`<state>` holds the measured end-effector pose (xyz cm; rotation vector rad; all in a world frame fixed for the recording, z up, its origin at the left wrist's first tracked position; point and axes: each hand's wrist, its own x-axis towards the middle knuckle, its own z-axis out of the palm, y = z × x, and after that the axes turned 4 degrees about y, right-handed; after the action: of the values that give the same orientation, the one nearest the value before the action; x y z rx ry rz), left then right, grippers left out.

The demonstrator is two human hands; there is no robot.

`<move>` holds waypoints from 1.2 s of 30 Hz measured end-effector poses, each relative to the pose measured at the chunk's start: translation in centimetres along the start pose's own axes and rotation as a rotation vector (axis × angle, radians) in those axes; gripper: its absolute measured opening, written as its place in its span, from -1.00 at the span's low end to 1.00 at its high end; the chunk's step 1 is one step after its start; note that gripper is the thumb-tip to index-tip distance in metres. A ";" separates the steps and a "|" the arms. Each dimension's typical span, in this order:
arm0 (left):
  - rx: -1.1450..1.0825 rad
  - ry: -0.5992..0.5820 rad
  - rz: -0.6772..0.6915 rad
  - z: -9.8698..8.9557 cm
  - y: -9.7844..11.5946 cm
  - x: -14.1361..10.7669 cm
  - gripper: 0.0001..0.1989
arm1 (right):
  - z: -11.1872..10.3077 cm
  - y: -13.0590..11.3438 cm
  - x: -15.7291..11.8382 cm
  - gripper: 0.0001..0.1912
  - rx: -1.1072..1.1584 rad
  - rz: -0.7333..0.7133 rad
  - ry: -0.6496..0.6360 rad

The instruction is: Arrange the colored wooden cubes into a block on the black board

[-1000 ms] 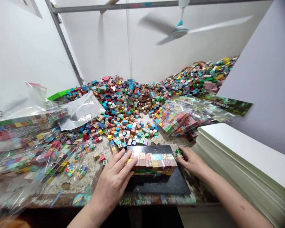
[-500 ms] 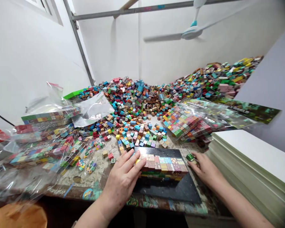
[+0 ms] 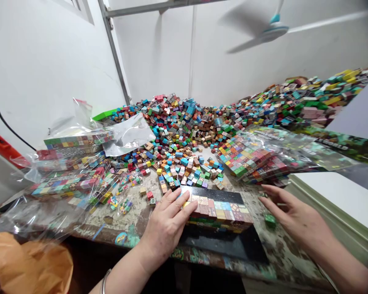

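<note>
A block of small printed cubes [image 3: 219,211], packed in rows and layers, stands on a black slab [image 3: 223,245] at the table's front. My left hand [image 3: 168,222] lies flat against the block's left end, fingers spread over its top edge. My right hand [image 3: 297,218] hovers open to the right of the block, fingers apart and holding nothing. A loose green cube [image 3: 270,220] lies on the table just left of that hand's fingers.
A huge heap of loose coloured cubes [image 3: 184,134] fills the back of the table. Clear bags of packed cubes lie at left [image 3: 70,179] and right [image 3: 254,159]. A white stack [image 3: 340,196] borders the right; an orange bag [image 3: 27,265] sits at lower left.
My right hand has drawn away from the block's right end and opened; the green cube it was at now lies on the table. The view has shifted left. My left hand stays on the block.
</note>
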<state>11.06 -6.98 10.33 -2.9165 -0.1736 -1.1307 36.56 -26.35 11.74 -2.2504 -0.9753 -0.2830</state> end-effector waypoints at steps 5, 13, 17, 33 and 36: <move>-0.006 0.006 -0.009 0.0 0.0 0.1 -0.61 | -0.5 -7.4 -0.6 -0.67 0.212 -0.259 -0.141; 0.004 -0.001 -0.005 -0.1 0.0 0.1 -0.62 | 3.4 -8.9 -0.6 -0.75 0.130 -0.638 -0.134; -0.007 -0.005 -0.005 -0.1 0.0 0.1 -0.61 | 3.8 -9.7 -0.4 -0.73 0.122 -0.687 -0.182; -0.045 0.017 -0.008 0.3 -0.2 -0.1 -0.58 | 1.4 7.4 -8.3 -0.57 -0.167 -0.184 -0.090; -0.051 0.015 -0.011 0.4 -0.2 -0.2 -0.57 | 2.9 8.4 -8.8 -0.56 -0.204 -0.149 -0.073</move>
<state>11.17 -6.75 9.92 -2.9540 -0.1630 -1.1748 36.22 -33.66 1.65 -2.3890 -1.2036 -0.3834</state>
